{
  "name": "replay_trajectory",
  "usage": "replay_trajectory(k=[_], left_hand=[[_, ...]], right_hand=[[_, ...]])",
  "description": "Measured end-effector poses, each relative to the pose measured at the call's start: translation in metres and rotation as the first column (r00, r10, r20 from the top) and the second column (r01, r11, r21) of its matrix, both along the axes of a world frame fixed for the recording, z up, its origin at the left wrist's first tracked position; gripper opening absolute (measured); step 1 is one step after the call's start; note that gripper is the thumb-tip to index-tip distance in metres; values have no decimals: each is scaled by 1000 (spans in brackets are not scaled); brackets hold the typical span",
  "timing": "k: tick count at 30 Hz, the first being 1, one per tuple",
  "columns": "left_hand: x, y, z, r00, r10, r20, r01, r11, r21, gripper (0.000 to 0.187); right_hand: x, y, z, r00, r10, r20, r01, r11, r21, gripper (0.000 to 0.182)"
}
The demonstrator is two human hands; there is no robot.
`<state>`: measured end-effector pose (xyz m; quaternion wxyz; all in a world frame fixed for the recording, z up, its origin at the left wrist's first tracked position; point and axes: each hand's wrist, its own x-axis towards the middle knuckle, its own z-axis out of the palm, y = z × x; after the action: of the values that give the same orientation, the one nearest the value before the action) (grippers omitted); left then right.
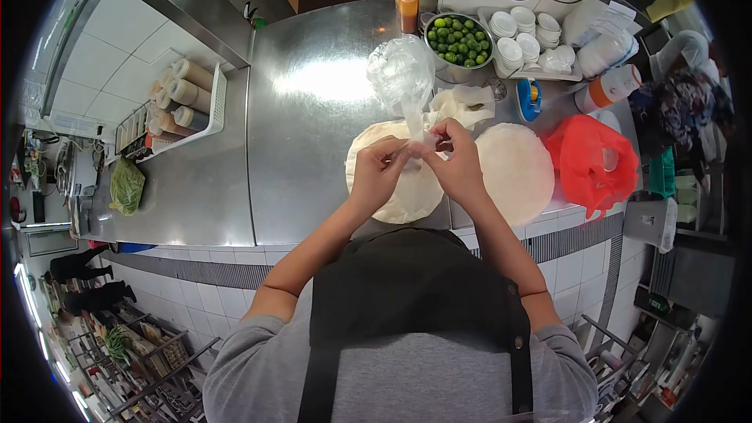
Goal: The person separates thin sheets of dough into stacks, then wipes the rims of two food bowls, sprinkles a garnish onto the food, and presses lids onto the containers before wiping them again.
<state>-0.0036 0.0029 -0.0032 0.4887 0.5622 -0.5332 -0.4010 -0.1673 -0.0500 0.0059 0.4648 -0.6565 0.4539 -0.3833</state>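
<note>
My left hand (380, 163) and my right hand (456, 158) are close together, their fingertips pinching the gathered neck of a clear plastic bag (401, 70). The rest of the bag lies ahead of them on the steel counter. Beneath my hands is a round, pale, flat sheet (399, 196) that looks like a tortilla or thin dough, perhaps a stack. A second pale round (513, 172) lies beside my right hand. Just beyond that hand sits a crumpled cream-coloured wrapper or sheet (462, 106). Fine detail at the fingertips is too small to make out.
A red plastic bag (591, 163) and a blue tape dispenser (529, 100) stand to the right. Behind are a bowl of limes (460, 41), sauce bottles (408, 12) and small white dishes (523, 19). At left are a white bottle basket (215, 106) and bagged greens (127, 186).
</note>
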Motion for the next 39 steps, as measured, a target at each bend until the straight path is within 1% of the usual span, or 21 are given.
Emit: replay_trajectory(k=[2,4,5,7,8,9,11,15,18,20,21,23,27,29,30,32,33,35,36,37,39], left_hand=[[1,0,-2,1000,13,23,-13,1000,6,13],[4,0,-9,991,40,-126,-40,999,3,13],[9,-1,-11,991,42,-127,-42,999,1,13],[23,-2,-10,960,172,-219,-148,981,123,16],[28,-4,-9,978,180,-110,-169,981,97,17],[31,-6,-12,977,184,-112,-173,980,95,17],[35,-9,-21,998,57,3,-57,990,130,17],[14,-13,-5,999,17,32,-22,988,155,21],[7,-18,-12,996,89,-20,-86,989,121,28],[6,-21,-16,940,128,-316,-46,966,254,27],[9,-21,-19,940,127,-316,-45,966,254,27],[16,-20,-26,951,206,-233,-131,945,299,22],[17,-20,-35,939,275,-209,-220,943,251,20],[13,-18,-38,915,277,-295,-194,940,281,22],[9,-17,-38,914,277,-295,-194,939,283,22],[1,-13,-38,959,200,-200,-176,975,134,23],[-1,-10,-36,960,198,-200,-174,976,134,23],[-6,-4,-29,976,131,-176,-107,984,140,22],[-7,-2,-23,981,127,-144,-108,985,132,20],[-5,-3,-23,982,126,-143,-107,986,129,20],[3,-6,-23,946,249,-206,-231,967,110,19]], right_hand=[[-2,-6,-11,999,32,-3,-32,998,59,31],[-7,-12,-22,993,87,79,-86,996,-24,20],[-10,-14,-26,993,90,78,-88,996,-26,20],[-18,-17,-32,989,-146,-22,147,989,32,22],[-21,-17,-34,986,-158,-49,162,982,93,22],[-19,-15,-33,987,-154,-50,158,983,91,22],[-12,-7,-30,957,-93,275,64,992,113,22],[-2,8,-22,941,-33,338,-19,989,148,22],[-1,13,-25,939,19,344,-64,991,120,22],[-6,12,-36,935,3,356,-33,996,78,17],[-9,12,-40,934,2,356,-31,997,77,17],[-15,13,-50,905,-211,369,138,967,215,17],[-14,20,-84,810,-396,433,253,901,352,14],[-11,25,-82,852,-282,442,105,917,384,13],[-5,26,-65,852,-283,441,105,916,386,13],[9,24,-21,799,-307,516,80,906,415,17],[9,18,-25,799,-309,516,82,906,415,17],[4,2,-42,927,-145,346,-4,918,396,17],[-2,-4,-51,926,-146,347,-2,919,394,17],[-8,-10,-57,959,-54,278,-60,922,383,17],[-15,-17,-61,977,44,207,-121,918,378,18]])
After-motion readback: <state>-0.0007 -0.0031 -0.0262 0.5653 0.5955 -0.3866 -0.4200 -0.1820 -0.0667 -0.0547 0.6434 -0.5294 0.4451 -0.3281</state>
